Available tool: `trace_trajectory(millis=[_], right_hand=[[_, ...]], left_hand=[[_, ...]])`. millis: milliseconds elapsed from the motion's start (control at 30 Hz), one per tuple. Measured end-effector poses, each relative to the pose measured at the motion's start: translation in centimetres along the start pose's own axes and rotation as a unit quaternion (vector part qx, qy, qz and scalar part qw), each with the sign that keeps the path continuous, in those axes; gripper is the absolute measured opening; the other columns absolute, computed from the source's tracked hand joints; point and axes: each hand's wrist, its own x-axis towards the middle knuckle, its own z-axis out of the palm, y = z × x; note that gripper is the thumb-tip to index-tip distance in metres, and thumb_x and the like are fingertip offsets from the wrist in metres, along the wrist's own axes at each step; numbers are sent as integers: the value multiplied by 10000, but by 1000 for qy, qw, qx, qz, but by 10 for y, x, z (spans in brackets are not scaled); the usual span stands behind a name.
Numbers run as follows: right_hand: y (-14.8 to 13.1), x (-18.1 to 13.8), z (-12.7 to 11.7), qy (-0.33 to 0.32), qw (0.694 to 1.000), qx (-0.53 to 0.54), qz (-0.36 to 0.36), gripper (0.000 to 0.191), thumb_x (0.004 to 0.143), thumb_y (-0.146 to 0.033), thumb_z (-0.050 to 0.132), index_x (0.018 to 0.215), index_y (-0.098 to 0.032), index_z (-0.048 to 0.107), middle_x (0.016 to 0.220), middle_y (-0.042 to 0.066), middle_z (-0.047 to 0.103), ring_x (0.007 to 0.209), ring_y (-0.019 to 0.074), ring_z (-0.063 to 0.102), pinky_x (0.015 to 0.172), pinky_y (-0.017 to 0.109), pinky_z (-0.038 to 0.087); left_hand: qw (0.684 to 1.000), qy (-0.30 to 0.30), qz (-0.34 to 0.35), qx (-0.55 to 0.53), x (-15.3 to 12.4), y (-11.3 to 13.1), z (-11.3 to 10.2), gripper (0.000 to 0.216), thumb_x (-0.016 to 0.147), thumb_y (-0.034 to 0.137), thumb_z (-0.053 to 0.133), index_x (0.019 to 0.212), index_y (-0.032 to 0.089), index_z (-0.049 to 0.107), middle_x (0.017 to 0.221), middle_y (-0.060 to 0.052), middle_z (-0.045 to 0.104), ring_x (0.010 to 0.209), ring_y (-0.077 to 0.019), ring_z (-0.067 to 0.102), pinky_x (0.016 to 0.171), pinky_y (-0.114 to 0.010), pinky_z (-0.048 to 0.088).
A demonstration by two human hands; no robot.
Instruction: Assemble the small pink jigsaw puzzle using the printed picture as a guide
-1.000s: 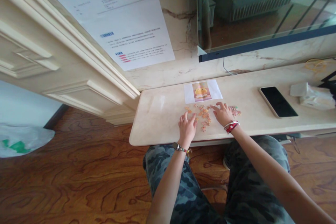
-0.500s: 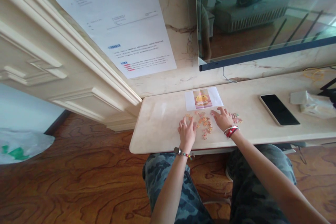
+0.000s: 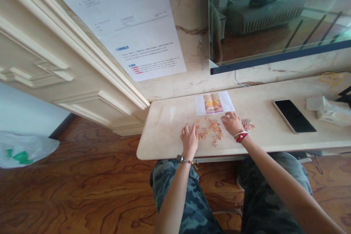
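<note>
My left hand (image 3: 189, 139) rests palm down on the bench top, fingers apart, at the left edge of a loose pile of jigsaw puzzle pieces (image 3: 215, 128). A smaller group of orange pieces (image 3: 203, 134) lies right beside its fingertips. On the pile's other side is my right hand (image 3: 232, 123), fingers bent and slightly apart, tips close to the surface; I see no piece in it. More pinkish pieces (image 3: 248, 124) lie partly hidden behind that hand. Just beyond the pile, a white sheet with a printed picture of yellow figures (image 3: 213, 103) lies flat.
A phone (image 3: 294, 116) and a white tissue pack (image 3: 333, 109) lie further right on the cream bench (image 3: 161, 128). Above hangs a dark screen (image 3: 274, 18). A printed paper (image 3: 148, 44) is on the wall, and a plastic bag (image 3: 24, 148) stands at far left.
My left hand has moved a little to the left, uncovering orange pieces beside it. My right hand stays almost in place. The view has shifted slightly.
</note>
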Motion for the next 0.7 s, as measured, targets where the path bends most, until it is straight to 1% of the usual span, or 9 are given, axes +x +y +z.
trace_trajectory(millis=[100,267,333,433,567,700], right_hand=[[3,-4,0,2,999,-30,31,309,823,-290,367,1047,-263,579,1135,86,450,957,234,395,725,348,366],[-10,-13,4,-37,998,-50,-7,344,813,-242,377,1118,-313,521,1157,72,439,959,223,396,733,345,362],[-15,-15,4,-42,998,-46,-14,349,818,-251,371,1130,-330,505,1171,67,430,958,221,397,731,346,360],[-19,-15,1,-36,999,-39,-7,353,830,-301,352,1158,-321,479,1186,73,418,964,227,393,722,347,362],[-19,-4,-2,-41,999,-34,-11,376,839,-353,314,1189,-320,446,1178,81,417,975,234,389,736,366,358],[-29,17,-1,-69,996,-46,-41,385,837,-283,311,1196,-356,433,1219,81,371,1011,243,372,761,384,343]], left_hand=[[1000,2,-10,5,3,-4,-2,399,840,327,334,1231,273,392,1249,-131,360,1108,-277,356,819,-410,397],[1000,-5,-14,3,6,-9,-5,379,829,272,361,1201,265,434,1255,-132,355,1126,-277,344,826,-416,395],[1000,-8,-16,2,3,-12,-5,376,827,267,366,1195,262,442,1255,-131,355,1130,-275,341,828,-415,396],[1000,-7,-20,4,-5,-18,-5,380,829,272,364,1201,268,436,1255,-130,354,1133,-278,336,831,-419,396],[1000,-18,-23,5,-14,-26,-7,398,821,268,385,1217,287,413,1264,-126,343,1139,-278,327,843,-424,388],[999,-24,-21,-1,-6,-26,-5,408,824,265,378,1228,310,392,1278,-118,323,1150,-276,313,845,-417,386]])
